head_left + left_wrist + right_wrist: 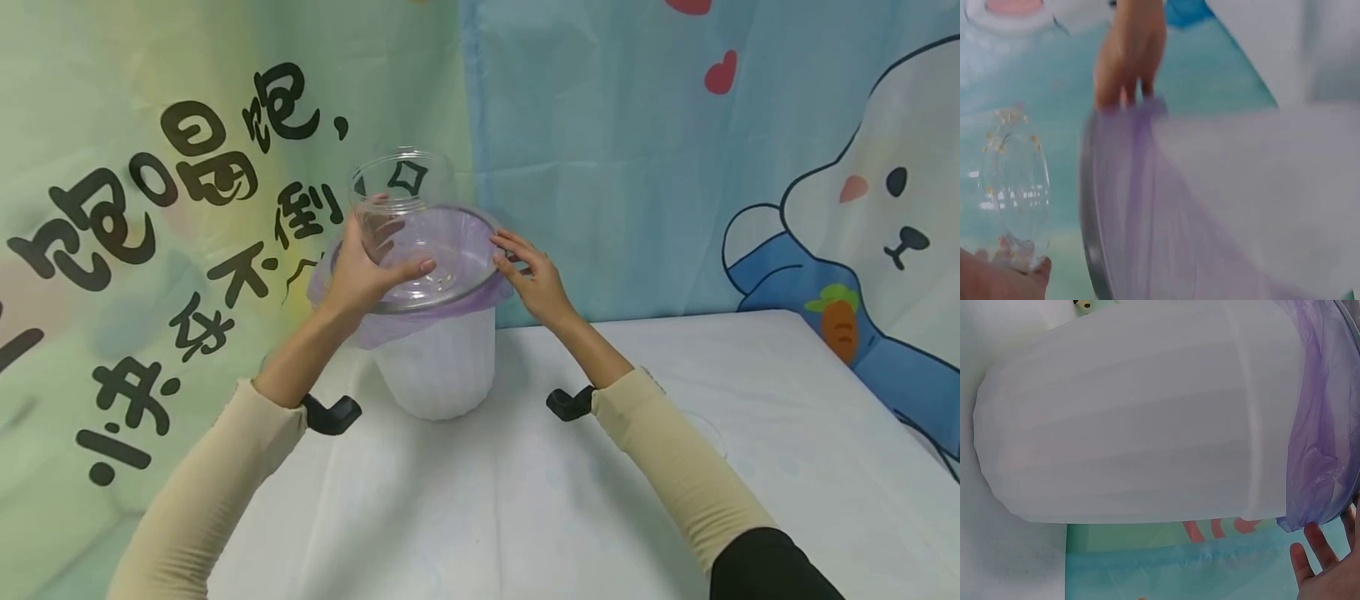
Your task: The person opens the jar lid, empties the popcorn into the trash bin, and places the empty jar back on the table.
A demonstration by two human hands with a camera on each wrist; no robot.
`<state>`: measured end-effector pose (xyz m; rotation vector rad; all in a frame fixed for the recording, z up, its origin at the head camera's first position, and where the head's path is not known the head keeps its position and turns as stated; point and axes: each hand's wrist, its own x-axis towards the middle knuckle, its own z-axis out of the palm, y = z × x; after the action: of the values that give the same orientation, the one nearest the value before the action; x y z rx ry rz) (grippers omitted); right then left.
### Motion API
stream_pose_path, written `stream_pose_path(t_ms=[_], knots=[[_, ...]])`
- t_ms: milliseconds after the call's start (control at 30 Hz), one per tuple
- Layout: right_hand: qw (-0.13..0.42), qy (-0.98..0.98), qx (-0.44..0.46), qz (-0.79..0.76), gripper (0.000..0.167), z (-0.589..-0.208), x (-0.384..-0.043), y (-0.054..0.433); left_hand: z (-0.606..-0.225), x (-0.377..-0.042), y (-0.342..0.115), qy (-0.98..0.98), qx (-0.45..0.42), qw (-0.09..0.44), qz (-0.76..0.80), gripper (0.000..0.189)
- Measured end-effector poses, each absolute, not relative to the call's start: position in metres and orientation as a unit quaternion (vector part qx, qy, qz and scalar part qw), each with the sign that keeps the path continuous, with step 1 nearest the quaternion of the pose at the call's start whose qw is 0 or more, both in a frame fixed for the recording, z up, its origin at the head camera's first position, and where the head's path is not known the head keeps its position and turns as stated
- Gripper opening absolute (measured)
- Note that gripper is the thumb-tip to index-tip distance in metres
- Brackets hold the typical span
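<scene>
My left hand grips a clear round plastic container, fingers around its side and thumb in front. The container is held over the mouth of a white trash bin. Inside the bin and folded over its top is a thin purple bag. A grey ring runs around the bin's rim over the bag. At the rim's right side, the fingertips of my right hand touch the edge, with the fingers loosely extended. In the right wrist view, the right fingers spread beside the bag's hanging edge.
The bin stands upright on a white-covered table. Close behind hangs a printed curtain with dark lettering and a cartoon animal. Black wrist mounts stick out below both forearms. A dark cable shows at the far right.
</scene>
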<state>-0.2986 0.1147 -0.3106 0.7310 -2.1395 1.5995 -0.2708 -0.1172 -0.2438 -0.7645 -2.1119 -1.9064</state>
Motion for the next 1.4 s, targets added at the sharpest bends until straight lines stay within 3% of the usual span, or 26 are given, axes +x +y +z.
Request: stream_pose_path(t_ms=[333, 700, 1000, 1400], knots=[[0.193, -0.761, 0.261, 0.562, 0.035, -0.31, -0.299, 0.114, -0.301, -0.201, -0.102, -0.686, -0.331, 0.074, -0.644, 0.102], [0.185, -0.755, 0.263, 0.571, 0.035, -0.31, -0.299, 0.112, -0.442, -0.137, -0.075, -0.704, -0.265, 0.087, -0.654, 0.1], [0.189, -0.753, 0.262, 0.573, 0.034, -0.311, -0.301, 0.114, -0.517, -0.141, -0.052, -0.747, -0.245, 0.075, -0.613, 0.106], [0.192, -0.749, 0.264, 0.577, 0.034, -0.311, -0.301, 0.114, -0.542, -0.152, -0.045, -0.797, -0.248, 0.095, -0.542, 0.111]])
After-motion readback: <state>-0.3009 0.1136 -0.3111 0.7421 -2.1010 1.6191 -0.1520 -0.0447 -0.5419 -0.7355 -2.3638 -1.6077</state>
